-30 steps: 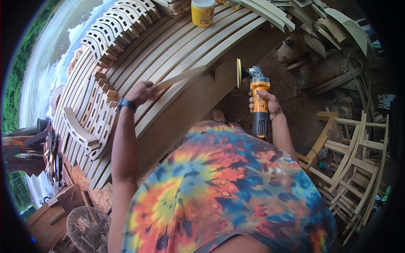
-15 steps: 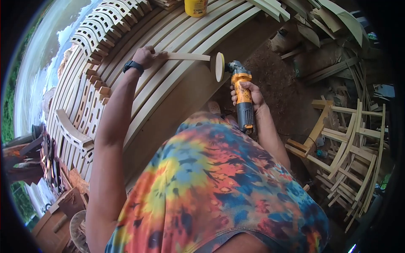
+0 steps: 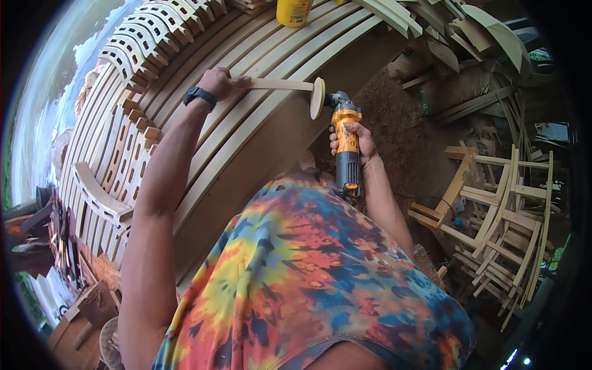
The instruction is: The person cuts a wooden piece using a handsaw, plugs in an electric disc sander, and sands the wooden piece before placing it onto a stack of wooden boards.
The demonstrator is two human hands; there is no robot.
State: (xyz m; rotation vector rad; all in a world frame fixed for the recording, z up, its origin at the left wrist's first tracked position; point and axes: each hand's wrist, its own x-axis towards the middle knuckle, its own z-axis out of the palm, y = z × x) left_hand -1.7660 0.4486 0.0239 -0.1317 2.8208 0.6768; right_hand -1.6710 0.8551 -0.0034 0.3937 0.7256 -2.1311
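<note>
My left hand (image 3: 217, 84), with a dark watch at the wrist, grips one end of a thin, slightly curved wooden strip (image 3: 277, 84). The strip's other end meets the round sanding disc (image 3: 318, 98) of a yellow and black power sander (image 3: 348, 145). My right hand (image 3: 359, 140) is wrapped round the sander's body. Beneath the strip lie long curved wooden slats (image 3: 246, 117), side by side. Whether the disc is spinning cannot be made out.
Slotted curved pieces (image 3: 145, 40) are stacked at the upper left, and a curved block (image 3: 102, 194) lies lower. A yellow tub (image 3: 293, 11) stands at the top. Wooden frames (image 3: 509, 216) lean at the right, below piled offcuts (image 3: 472, 37).
The strip has swung from slanting to nearly level, and its end now meets the disc. The sander has come left with my right hand. My left hand is higher in view.
</note>
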